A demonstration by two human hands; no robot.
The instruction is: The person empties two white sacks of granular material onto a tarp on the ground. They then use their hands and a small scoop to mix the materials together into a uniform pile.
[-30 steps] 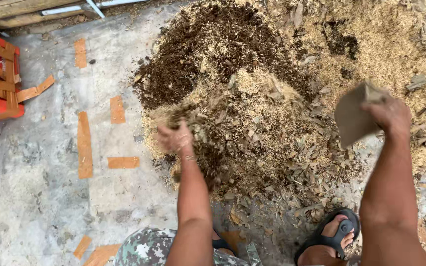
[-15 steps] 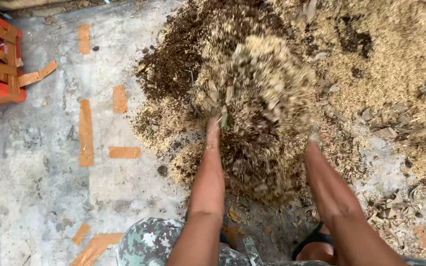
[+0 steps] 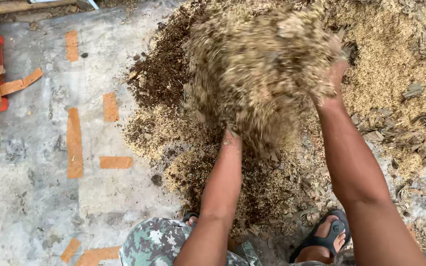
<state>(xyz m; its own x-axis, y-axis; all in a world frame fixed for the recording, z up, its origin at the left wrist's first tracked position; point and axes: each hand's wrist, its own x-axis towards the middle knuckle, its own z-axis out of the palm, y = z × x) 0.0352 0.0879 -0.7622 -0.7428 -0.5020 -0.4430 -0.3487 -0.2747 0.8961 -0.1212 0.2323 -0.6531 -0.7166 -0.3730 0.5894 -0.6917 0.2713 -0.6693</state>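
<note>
Your left hand point(image 3: 231, 138) and right hand point(image 3: 334, 81) cup a raised heap of husks point(image 3: 260, 64) at upper centre; dark soil point(image 3: 161, 69) remains largely unmixed.

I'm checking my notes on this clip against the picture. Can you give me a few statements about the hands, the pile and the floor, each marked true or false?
1. Both hands lift a loose clump of husks and dry leaves above the pile. True.
2. The left hand is in plain view, open and empty. False: it is mostly buried under the lifted clump, so its grip cannot be judged.
3. The right hand is at the clump's right side. True.
4. The person is barefoot. False: a dark sandal is on the right foot.
5. The concrete floor carries orange strips. True.
6. The pile is one even colour. False: a dark brown patch lies beside pale husks.
</note>
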